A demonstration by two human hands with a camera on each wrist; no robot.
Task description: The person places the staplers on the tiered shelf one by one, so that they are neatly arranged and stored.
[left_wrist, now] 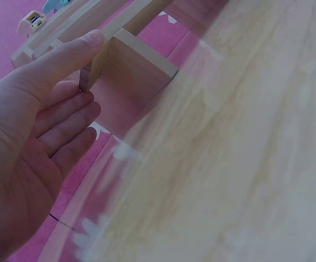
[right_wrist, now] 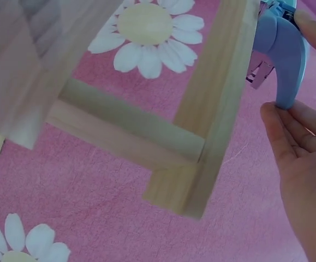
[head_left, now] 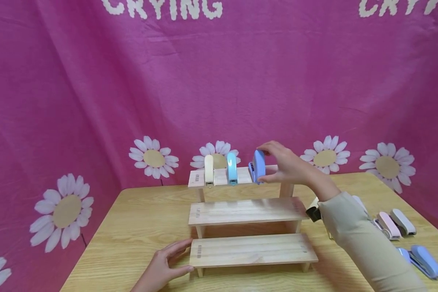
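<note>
My right hand [head_left: 286, 166] pinches a periwinkle-blue stapler [head_left: 259, 166] between thumb and fingers, at the right part of the top shelf [head_left: 220, 177] of a three-step wooden stand. In the right wrist view the stapler [right_wrist: 292, 63] overlaps the shelf's edge, fingertips at its two ends. To its left on that shelf, a light-blue stapler [head_left: 232, 167] and a cream stapler [head_left: 209, 168] stand side by side, pointing forward. Down at the lowest shelf [head_left: 253, 250], my left hand [head_left: 163, 263] holds the left end, thumb at the front corner and fingers farther back.
On the table [head_left: 138, 221] to the right lie a pink stapler [head_left: 388, 224], a grey stapler [head_left: 404, 222] and another blue stapler [head_left: 426, 260]. A dark-ended cream object [head_left: 314, 212] is partly hidden by the right sleeve. Behind the table hangs a magenta cloth [head_left: 241, 89] with daisies.
</note>
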